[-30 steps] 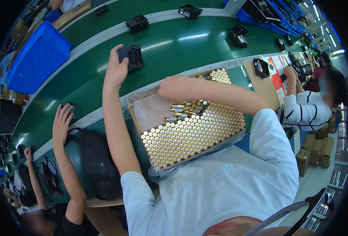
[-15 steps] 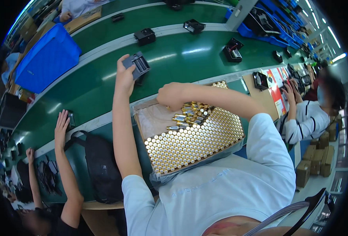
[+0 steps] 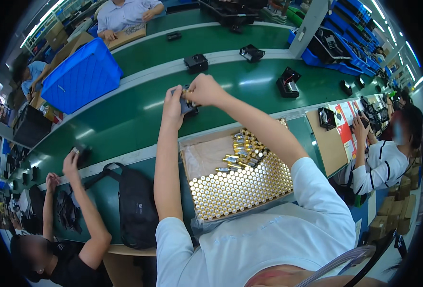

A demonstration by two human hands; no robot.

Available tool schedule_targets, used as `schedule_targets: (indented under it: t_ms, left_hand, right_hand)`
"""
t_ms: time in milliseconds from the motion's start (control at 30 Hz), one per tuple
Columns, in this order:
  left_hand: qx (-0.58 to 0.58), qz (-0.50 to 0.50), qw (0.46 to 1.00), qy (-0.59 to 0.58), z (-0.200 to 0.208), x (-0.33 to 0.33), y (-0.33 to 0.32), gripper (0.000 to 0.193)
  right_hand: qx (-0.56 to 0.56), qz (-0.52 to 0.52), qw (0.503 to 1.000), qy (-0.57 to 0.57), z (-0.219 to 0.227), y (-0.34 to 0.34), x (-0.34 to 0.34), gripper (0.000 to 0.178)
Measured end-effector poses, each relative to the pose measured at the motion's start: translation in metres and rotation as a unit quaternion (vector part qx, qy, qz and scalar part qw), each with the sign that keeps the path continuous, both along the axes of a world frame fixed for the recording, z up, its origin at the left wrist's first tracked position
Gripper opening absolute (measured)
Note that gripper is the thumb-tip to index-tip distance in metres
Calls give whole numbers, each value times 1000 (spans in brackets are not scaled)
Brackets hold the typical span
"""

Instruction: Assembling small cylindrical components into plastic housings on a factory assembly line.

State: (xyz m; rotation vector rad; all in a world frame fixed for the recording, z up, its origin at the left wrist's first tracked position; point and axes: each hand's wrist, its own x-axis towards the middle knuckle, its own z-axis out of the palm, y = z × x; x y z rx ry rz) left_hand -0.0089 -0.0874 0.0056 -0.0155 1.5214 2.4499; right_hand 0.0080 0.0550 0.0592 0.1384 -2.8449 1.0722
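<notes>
Over the green belt, my left hand (image 3: 172, 106) is closed round a small dark grey device (image 3: 184, 106). In the earlier picture its battery slots show; now my hands largely cover them. My right hand (image 3: 206, 91) meets it from the right, its fingers pinched on gold-coloured batteries (image 3: 188, 95) at the device's face; how many I cannot tell. Nearer to me lies an open cardboard box (image 3: 204, 160) of batteries. Many stand upright in packed rows (image 3: 235, 193), while several loose ones (image 3: 240, 153) lie on their sides at its far right.
Black device cases (image 3: 196, 62) (image 3: 288, 82) lie along the green belt (image 3: 140, 117). A blue bin (image 3: 82, 76) stands far left. A black backpack (image 3: 137, 208) rests left of the battery box. Co-workers sit on both sides, the left one's hand (image 3: 70, 165) at a dark object.
My right hand has gone from the battery box up to the device, with batteries in its fingers. My left hand still holds the device. The whole view has shifted slightly.
</notes>
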Motion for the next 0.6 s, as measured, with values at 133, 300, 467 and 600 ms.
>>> schedule_targets:
  t_ms: [133,300,467,600]
  left_hand:
    - [-24,28,999,-2,-3,-1,-3,28]
    - [-41,65,997,2,-12,-2,-2,35]
    - [15,82,996,-35,-14,-7,-6,44]
    - [88,72,991,-72,-13,-13,-11,49]
  right_hand:
    - [-84,1,993,-88,11,-1,13,25]
    - [-161,10,986,-37,-2,-2,29,23]
    - [-152,56,977,136,-21,-3,32,23]
    - [-127,77,973,176,-27,-2,26,24]
